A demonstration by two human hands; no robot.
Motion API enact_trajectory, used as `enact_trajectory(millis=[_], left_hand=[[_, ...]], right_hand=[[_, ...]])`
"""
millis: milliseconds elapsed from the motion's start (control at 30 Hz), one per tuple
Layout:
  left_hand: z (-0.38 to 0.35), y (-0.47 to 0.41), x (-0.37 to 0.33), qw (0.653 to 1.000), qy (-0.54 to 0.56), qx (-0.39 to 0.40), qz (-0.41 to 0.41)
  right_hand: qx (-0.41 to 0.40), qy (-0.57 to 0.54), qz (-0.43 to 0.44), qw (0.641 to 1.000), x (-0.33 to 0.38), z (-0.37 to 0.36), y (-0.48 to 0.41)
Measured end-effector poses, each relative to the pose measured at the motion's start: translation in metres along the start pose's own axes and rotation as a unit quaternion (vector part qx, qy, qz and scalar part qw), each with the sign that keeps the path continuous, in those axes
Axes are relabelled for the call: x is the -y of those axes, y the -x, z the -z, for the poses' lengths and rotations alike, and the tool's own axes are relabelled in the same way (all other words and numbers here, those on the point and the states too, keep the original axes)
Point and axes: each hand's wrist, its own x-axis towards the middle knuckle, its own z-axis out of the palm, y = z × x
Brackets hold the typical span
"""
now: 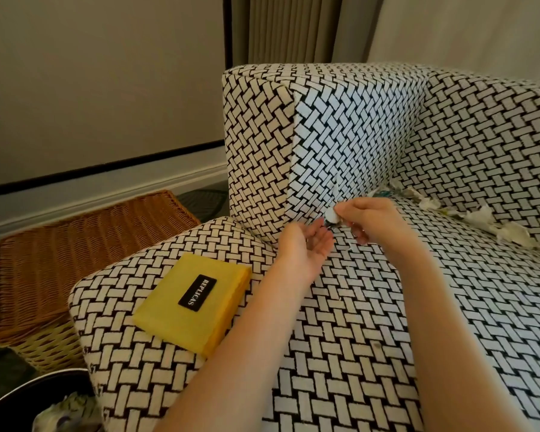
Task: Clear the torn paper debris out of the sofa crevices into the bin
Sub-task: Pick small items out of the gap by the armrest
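The right hand (371, 219) pinches a small paper scrap (331, 217) just above the left hand (312, 246), held open, palm up. Both are over a woven-patterned sofa (387, 322). A wicker basket (60, 260) stands beside it. A yellow book (194, 302) lies on the sofa. More torn paper (480, 218) sits in the back crevice. The bin (19, 397) is at lower left.
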Motion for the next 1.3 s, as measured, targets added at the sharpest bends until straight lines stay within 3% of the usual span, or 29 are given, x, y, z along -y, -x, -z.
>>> enact_trajectory(millis=[167, 300, 367, 533, 800, 933, 1033, 1133, 1200, 1300], left_hand=[[0.01, -0.004, -0.009, 0.999, 0.036, 0.039, 0.011], [0.011, 0.004, -0.007, 0.994, 0.101, -0.014, -0.031], [0.014, 0.007, -0.006, 0.992, 0.099, -0.048, -0.063], [0.023, 0.006, -0.019, 0.977, 0.122, -0.088, -0.148], [0.02, 0.001, -0.008, 0.977, 0.078, -0.089, -0.176], [0.022, 0.0, -0.007, 0.979, 0.076, -0.083, -0.171], [0.02, 0.007, -0.002, 0.987, 0.057, -0.054, -0.139], [0.015, 0.007, 0.009, 0.996, 0.031, -0.022, -0.078], [0.01, 0.004, 0.012, 0.998, 0.026, -0.009, -0.051], [0.003, -0.006, 0.011, 0.999, 0.036, 0.003, -0.034]], right_hand=[[0.055, 0.116, 0.019, 0.992, 0.002, -0.019, -0.003], [-0.052, 0.067, -0.001, 0.996, -0.006, -0.018, -0.009], [-0.084, 0.122, -0.006, 0.989, -0.013, -0.022, -0.012], [-0.063, 0.412, -0.038, 0.908, -0.02, -0.057, -0.011], [-0.098, 0.482, -0.036, 0.87, -0.011, -0.075, -0.021], [-0.102, 0.483, -0.025, 0.869, -0.018, -0.077, -0.022], [-0.084, 0.436, -0.015, 0.896, -0.018, -0.064, -0.023], [-0.005, 0.216, -0.074, 0.974, -0.011, -0.035, -0.023], [0.047, 0.098, -0.117, 0.987, -0.004, -0.012, -0.015], [0.071, 0.048, -0.099, 0.991, 0.001, 0.009, -0.01]])
